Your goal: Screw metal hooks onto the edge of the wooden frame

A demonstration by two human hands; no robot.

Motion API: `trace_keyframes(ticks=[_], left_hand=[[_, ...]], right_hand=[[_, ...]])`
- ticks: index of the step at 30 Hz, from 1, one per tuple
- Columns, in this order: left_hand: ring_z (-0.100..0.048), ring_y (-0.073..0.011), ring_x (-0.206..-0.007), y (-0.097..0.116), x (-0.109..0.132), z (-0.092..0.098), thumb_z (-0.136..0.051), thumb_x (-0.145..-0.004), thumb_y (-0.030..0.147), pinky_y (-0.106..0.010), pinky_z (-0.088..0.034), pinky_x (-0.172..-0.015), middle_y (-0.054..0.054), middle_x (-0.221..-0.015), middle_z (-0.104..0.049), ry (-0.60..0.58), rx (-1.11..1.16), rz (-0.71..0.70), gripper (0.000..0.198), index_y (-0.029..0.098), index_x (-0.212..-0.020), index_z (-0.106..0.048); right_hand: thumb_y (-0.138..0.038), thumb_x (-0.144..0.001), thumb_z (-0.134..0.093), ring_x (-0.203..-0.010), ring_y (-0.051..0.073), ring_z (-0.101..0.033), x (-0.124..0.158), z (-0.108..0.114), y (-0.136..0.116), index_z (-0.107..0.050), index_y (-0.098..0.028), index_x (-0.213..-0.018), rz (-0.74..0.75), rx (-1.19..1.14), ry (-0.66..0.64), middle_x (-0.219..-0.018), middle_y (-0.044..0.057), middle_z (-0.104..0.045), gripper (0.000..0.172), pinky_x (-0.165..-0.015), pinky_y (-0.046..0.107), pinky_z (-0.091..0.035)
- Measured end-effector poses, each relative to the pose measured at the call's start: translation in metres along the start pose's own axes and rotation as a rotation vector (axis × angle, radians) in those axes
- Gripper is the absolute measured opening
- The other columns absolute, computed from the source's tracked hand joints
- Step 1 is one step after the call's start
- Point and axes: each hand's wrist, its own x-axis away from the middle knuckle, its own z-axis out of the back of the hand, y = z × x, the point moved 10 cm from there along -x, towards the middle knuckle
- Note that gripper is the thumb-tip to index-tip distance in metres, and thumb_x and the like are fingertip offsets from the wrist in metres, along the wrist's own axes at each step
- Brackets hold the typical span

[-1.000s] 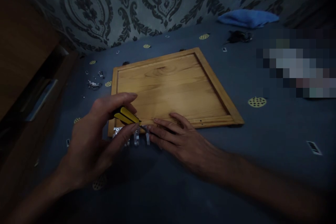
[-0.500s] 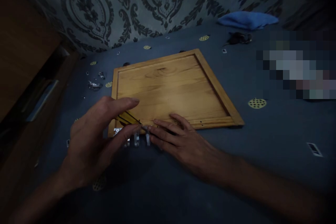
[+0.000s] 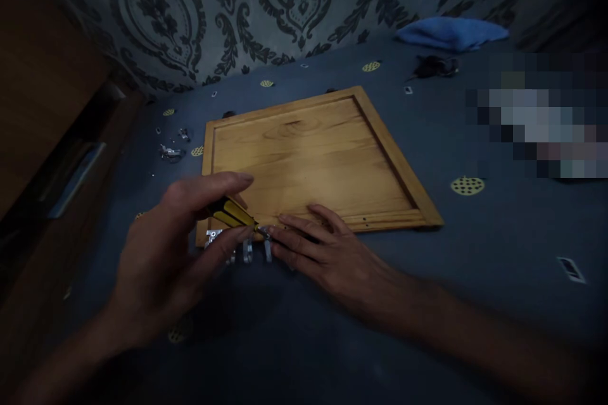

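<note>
In my left hand [image 3: 166, 253] is a screwdriver with a yellow and black handle [image 3: 232, 212], gripped between thumb and fingers. Its tip points right and down, to the near edge of a framed wooden panel [image 3: 304, 158]. Shiny metal hinges [image 3: 213, 237] sit along that edge, partly covered by my left thumb. My right hand [image 3: 327, 253] rests palm down over the edge with its fingers stretched out. Its foremost fingertips are beside the screwdriver's tip, touching the metal there; its thumb is hidden. Small dark holes [image 3: 365, 221] show in the frame farther right.
The panel lies on a dark blue patterned cloth [image 3: 503, 291]. Loose metal parts [image 3: 170, 152] lie left of it. A blue cloth [image 3: 451, 33] and a dark object [image 3: 433, 67] are at the back right. Wooden furniture [image 3: 47, 63] borders the left; a patterned wall surface [image 3: 304, 0] stands behind.
My left fingers have shifted around the screwdriver handle, and another fingertip now shows behind it. The handle looks slightly turned. My right hand and the panel stay in place.
</note>
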Motion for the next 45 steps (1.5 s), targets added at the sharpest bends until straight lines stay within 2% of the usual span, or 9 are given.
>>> trace_keyframes(ticks=[6,9,14,21,26,31,36,41,45], left_hand=[[-0.070,-0.0260,-0.098,0.007,-0.003,0.023,-0.079,-0.084,0.023,-0.048,-0.063,-0.089,-0.002,-0.108,-0.071,0.118,0.039,0.053,0.047,0.033,-0.129,-0.066],[-0.069,-0.0251,-0.102,0.007,-0.002,0.019,-0.077,-0.087,0.019,-0.047,-0.061,-0.094,0.000,-0.112,-0.071,0.109,0.048,0.095,0.042,0.033,-0.125,-0.068],[-0.071,-0.0246,-0.101,0.008,-0.002,0.001,-0.076,-0.089,0.022,-0.042,-0.062,-0.089,0.003,-0.121,-0.072,-0.022,-0.037,0.036,0.044,0.039,-0.128,-0.065],[-0.071,-0.0236,-0.107,0.003,0.000,-0.001,-0.074,-0.090,0.015,-0.040,-0.061,-0.091,0.004,-0.124,-0.072,-0.009,-0.010,0.015,0.051,0.040,-0.133,-0.063],[-0.071,-0.0250,-0.109,0.001,0.000,-0.006,-0.078,-0.088,0.021,-0.042,-0.062,-0.091,0.003,-0.125,-0.071,-0.033,0.003,-0.079,0.057,0.041,-0.138,-0.059],[-0.073,-0.0225,-0.100,0.000,-0.001,-0.003,-0.076,-0.089,0.017,-0.041,-0.064,-0.089,0.004,-0.116,-0.073,-0.010,0.004,-0.085,0.051,0.041,-0.132,-0.062],[-0.072,-0.0205,-0.099,-0.003,-0.005,-0.001,-0.074,-0.088,0.011,-0.036,-0.066,-0.083,-0.001,-0.114,-0.068,-0.028,0.124,0.060,0.051,0.036,-0.131,-0.064],[-0.070,-0.0198,-0.093,0.003,-0.010,0.019,-0.078,-0.081,0.008,-0.036,-0.068,-0.083,-0.001,-0.106,-0.068,0.092,0.186,0.007,0.055,0.033,-0.129,-0.067],[-0.072,-0.0196,-0.094,0.006,-0.008,0.016,-0.077,-0.085,0.010,-0.034,-0.068,-0.082,-0.001,-0.105,-0.070,0.065,0.073,-0.034,0.053,0.032,-0.131,-0.065]], right_hand=[[-0.015,-0.101,-0.052,-0.141,0.029,-0.050,0.001,-0.001,0.002,-0.055,-0.018,-0.145,-0.003,-0.019,0.001,-0.149,0.008,-0.061,0.044,-0.118,0.057,-0.031],[-0.016,-0.101,-0.053,-0.141,0.028,-0.051,0.001,0.000,0.002,-0.056,-0.018,-0.144,-0.001,-0.011,0.021,-0.147,0.008,-0.062,0.043,-0.118,0.056,-0.031],[-0.013,-0.099,-0.055,-0.140,0.029,-0.051,0.000,-0.001,0.001,-0.055,-0.018,-0.145,-0.002,-0.001,0.003,-0.148,0.010,-0.062,0.047,-0.116,0.059,-0.035],[-0.015,-0.100,-0.054,-0.141,0.029,-0.050,0.000,-0.001,0.001,-0.055,-0.019,-0.145,-0.007,-0.007,-0.003,-0.147,0.010,-0.063,0.045,-0.116,0.060,-0.036],[-0.014,-0.101,-0.052,-0.142,0.028,-0.050,-0.001,0.000,0.001,-0.057,-0.020,-0.143,-0.013,0.003,-0.017,-0.150,0.008,-0.060,0.043,-0.116,0.057,-0.036],[-0.015,-0.101,-0.052,-0.141,0.028,-0.052,-0.001,0.002,0.001,-0.057,-0.019,-0.143,-0.006,0.007,0.002,-0.148,0.008,-0.062,0.042,-0.116,0.057,-0.036],[-0.014,-0.101,-0.053,-0.140,0.029,-0.052,-0.001,0.001,0.001,-0.056,-0.018,-0.144,0.000,-0.014,0.021,-0.147,0.009,-0.063,0.044,-0.116,0.058,-0.035],[-0.014,-0.098,-0.057,-0.142,0.029,-0.050,0.000,-0.001,0.002,-0.056,-0.020,-0.144,-0.012,-0.030,0.007,-0.147,0.009,-0.063,0.047,-0.117,0.058,-0.032],[-0.015,-0.101,-0.052,-0.141,0.029,-0.051,0.000,0.000,0.002,-0.056,-0.020,-0.145,-0.011,-0.032,-0.007,-0.147,0.010,-0.063,0.045,-0.117,0.059,-0.033]])
